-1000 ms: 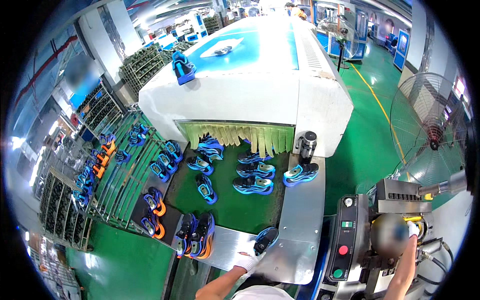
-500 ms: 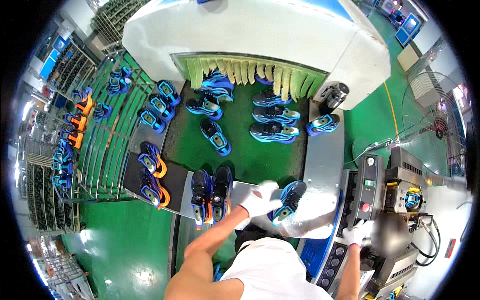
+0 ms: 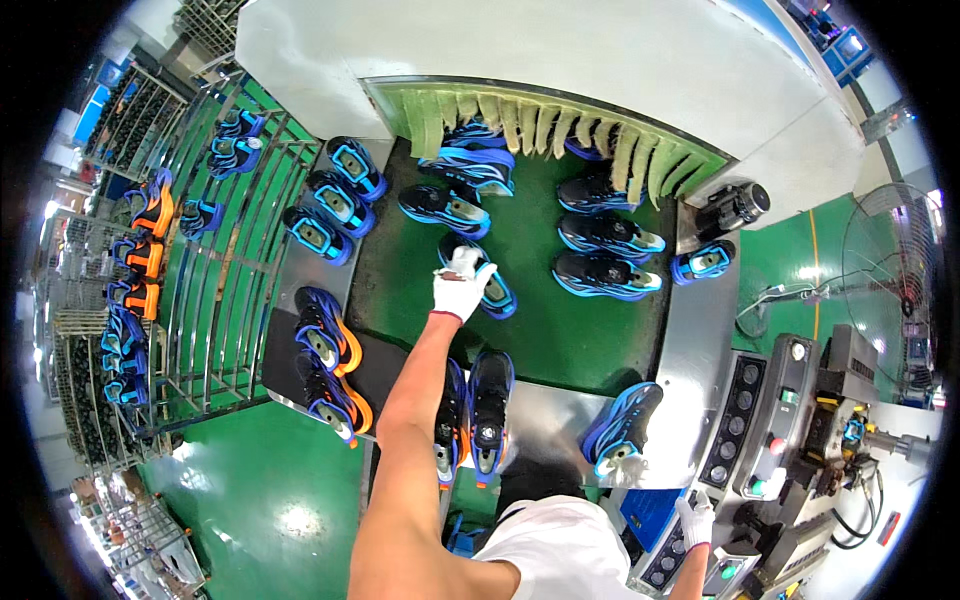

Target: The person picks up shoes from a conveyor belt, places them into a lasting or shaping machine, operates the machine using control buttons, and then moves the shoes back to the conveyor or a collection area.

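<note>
My left hand (image 3: 460,288), in a white glove, reaches out over the green conveyor belt (image 3: 530,340). Its fingers close around a black and blue sneaker (image 3: 498,298), partly hidden beneath the glove. At the lower right my right hand (image 3: 697,520), also gloved, is beside the machine's control panel with its fingers apart and nothing visible in them. Between the hands, a black and blue sneaker (image 3: 622,430) rests on the metal ledge (image 3: 550,420). Close to my left forearm stand two dark sneakers with orange soles, one of them this sneaker (image 3: 490,415).
Several blue sneakers (image 3: 610,237) lie on the belt before the green strip curtain (image 3: 540,120) of a white machine. More sneakers line the left ledge and a metal rack (image 3: 215,290). A dark flask (image 3: 735,208) stands on the right ledge, beyond a button panel (image 3: 785,415).
My left hand has gone from beside the sneaker on the front ledge out to the sneaker on the belt. My right hand has come lower along the panel. The view has shifted.
</note>
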`<state>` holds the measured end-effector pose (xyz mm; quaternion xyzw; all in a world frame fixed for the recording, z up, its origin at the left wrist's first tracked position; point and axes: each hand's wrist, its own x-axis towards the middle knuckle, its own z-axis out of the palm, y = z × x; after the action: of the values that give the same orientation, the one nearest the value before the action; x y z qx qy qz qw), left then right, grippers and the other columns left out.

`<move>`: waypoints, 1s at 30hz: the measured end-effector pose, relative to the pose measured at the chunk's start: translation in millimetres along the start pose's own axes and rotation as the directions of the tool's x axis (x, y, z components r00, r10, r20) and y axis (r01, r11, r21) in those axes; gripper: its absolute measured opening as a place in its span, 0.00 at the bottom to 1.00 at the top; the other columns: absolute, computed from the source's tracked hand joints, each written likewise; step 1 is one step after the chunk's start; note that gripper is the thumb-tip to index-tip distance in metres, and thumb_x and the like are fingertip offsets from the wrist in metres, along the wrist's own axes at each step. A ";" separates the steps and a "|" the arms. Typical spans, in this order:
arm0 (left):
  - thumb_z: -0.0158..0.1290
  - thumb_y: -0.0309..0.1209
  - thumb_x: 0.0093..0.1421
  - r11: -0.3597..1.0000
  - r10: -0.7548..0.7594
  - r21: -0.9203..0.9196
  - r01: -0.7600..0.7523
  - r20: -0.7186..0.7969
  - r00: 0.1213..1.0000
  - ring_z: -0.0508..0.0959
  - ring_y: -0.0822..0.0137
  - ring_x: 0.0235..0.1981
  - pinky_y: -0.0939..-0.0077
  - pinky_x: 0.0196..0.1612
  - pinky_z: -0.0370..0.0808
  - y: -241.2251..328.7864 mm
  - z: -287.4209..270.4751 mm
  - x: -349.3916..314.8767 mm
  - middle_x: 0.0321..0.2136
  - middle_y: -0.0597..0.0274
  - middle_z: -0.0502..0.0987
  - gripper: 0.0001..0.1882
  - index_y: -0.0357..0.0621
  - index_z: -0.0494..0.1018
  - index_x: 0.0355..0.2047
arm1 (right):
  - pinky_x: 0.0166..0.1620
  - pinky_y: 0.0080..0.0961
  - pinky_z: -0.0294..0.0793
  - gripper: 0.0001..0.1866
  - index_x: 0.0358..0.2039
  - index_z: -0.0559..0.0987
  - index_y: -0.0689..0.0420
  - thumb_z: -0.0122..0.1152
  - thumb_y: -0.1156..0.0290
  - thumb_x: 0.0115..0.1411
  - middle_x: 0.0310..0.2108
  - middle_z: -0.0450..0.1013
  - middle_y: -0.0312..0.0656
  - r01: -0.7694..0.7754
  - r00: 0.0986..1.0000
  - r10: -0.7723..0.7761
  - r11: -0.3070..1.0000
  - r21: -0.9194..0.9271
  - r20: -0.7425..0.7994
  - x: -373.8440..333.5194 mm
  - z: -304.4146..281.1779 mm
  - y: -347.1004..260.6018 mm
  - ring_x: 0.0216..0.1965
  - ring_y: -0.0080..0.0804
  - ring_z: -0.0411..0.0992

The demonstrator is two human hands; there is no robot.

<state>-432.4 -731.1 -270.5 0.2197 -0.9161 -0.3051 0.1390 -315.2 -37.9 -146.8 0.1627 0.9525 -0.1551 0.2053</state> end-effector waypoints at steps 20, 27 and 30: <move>0.56 0.40 0.61 0.188 0.981 -0.847 -0.497 0.188 0.050 0.79 0.51 0.39 0.59 0.45 0.77 514.7 24.4 -235.1 0.38 0.51 0.77 0.16 0.45 0.77 0.45 | 0.45 0.31 0.79 0.14 0.45 0.81 0.60 0.67 0.73 0.58 0.41 0.80 0.44 0.359 0.842 -0.147 0.871 0.337 -0.518 -94.7 -52.9 -73.7 0.42 0.35 0.80; 0.58 0.19 0.61 0.161 0.985 -0.974 -0.160 0.150 0.079 0.78 0.62 0.53 0.66 0.55 0.78 646.3 28.3 -331.0 0.56 0.52 0.73 0.29 0.38 0.66 0.63 | 0.47 0.27 0.80 0.30 0.58 0.76 0.61 0.75 0.78 0.54 0.47 0.79 0.38 0.380 0.851 0.493 -0.346 0.858 -0.178 -223.8 -103.6 27.0 0.42 0.27 0.78; 0.54 0.20 0.66 0.242 0.970 -0.957 -0.160 0.236 0.057 0.77 0.62 0.55 0.69 0.58 0.75 683.7 57.8 -394.1 0.60 0.51 0.71 0.27 0.38 0.64 0.65 | 0.46 0.29 0.81 0.28 0.56 0.77 0.64 0.74 0.76 0.54 0.45 0.80 0.40 0.557 0.719 0.652 -0.338 0.758 -0.238 -274.3 -81.7 89.4 0.41 0.27 0.78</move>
<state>-331.3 -19.8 61.1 -0.5037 -0.6050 -0.5989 -0.1470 -73.0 4.5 24.7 0.3480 0.3599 -0.7743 -0.3871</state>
